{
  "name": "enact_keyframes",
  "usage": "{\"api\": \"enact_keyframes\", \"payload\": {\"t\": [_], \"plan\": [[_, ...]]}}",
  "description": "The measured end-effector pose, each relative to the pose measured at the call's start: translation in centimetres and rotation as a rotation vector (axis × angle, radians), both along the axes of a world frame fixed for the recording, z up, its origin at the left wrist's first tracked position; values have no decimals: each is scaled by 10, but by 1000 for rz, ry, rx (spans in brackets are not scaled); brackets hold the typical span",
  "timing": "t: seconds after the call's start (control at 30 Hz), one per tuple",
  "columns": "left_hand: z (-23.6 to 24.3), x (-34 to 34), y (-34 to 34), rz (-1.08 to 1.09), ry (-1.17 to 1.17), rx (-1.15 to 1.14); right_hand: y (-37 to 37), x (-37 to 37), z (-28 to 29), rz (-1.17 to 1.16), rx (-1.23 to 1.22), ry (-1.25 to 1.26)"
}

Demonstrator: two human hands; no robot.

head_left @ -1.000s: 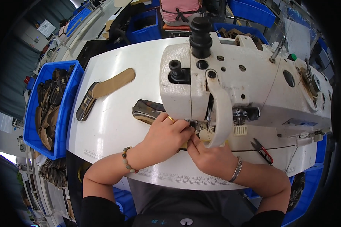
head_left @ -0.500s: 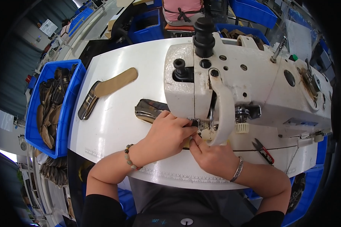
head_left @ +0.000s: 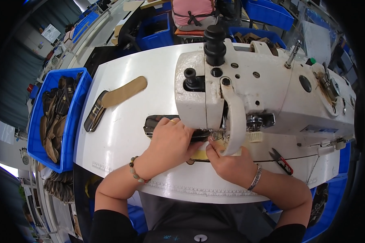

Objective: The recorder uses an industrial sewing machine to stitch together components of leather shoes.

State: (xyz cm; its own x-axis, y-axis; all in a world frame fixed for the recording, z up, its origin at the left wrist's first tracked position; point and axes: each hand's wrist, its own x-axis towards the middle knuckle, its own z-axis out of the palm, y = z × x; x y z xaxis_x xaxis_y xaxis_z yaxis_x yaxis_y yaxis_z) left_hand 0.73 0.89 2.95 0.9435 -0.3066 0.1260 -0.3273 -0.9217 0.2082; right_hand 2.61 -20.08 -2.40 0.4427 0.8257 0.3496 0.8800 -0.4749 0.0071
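A dark patterned fabric piece (head_left: 150,124) lies on the white table, its right end running to the needle area of a white sewing machine (head_left: 192,107). My left hand (head_left: 171,139) rests over this piece with bent fingers gripping it, a ring on one finger. Close to the presser foot, my right hand (head_left: 231,165) has thumb and fingers drawn together, touching the work's right end. What sits between those fingertips is hidden by the hand and the machine's curved white guard (head_left: 238,121). A yellow strip (head_left: 200,155) shows on the table between my hands.
Red-handled thread snips (head_left: 283,163) lie right of my right hand. A tan and dark strap-like piece (head_left: 123,92) lies at the table's left. Beside it, a blue bin (head_left: 74,133) holds several similar pieces. A ruler scale (head_left: 182,190) runs along the front edge.
My left hand has shifted slightly left and away from the right fingertips, its fingers now spread further over the fabric piece. The right hand stays by the presser foot. The view has shifted slightly.
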Motion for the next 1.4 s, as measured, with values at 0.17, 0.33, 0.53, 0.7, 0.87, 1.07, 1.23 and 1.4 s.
{"api": "enact_keyframes", "payload": {"t": [0.17,0.33,0.53,0.7,0.87,1.07,1.23,1.4], "plan": [[7,0,5,46,11,22,-1,2,-3,12,0,10],[-10,3,5,-114,-339,82,8,9,-14,-5,343,246],[-11,-8,-1,-222,-510,129,2,22,-13,-88,308,311],[-9,-11,-13,-289,-613,172,8,29,-32,-76,443,382],[14,-21,-7,-236,-287,15,10,32,-27,-66,492,506],[20,-8,13,-102,-110,-44,3,24,-10,71,248,307],[2,12,21,-52,-107,-290,1,21,-10,187,198,-41],[-14,32,34,34,61,-651,2,21,-8,190,199,-164]]}}
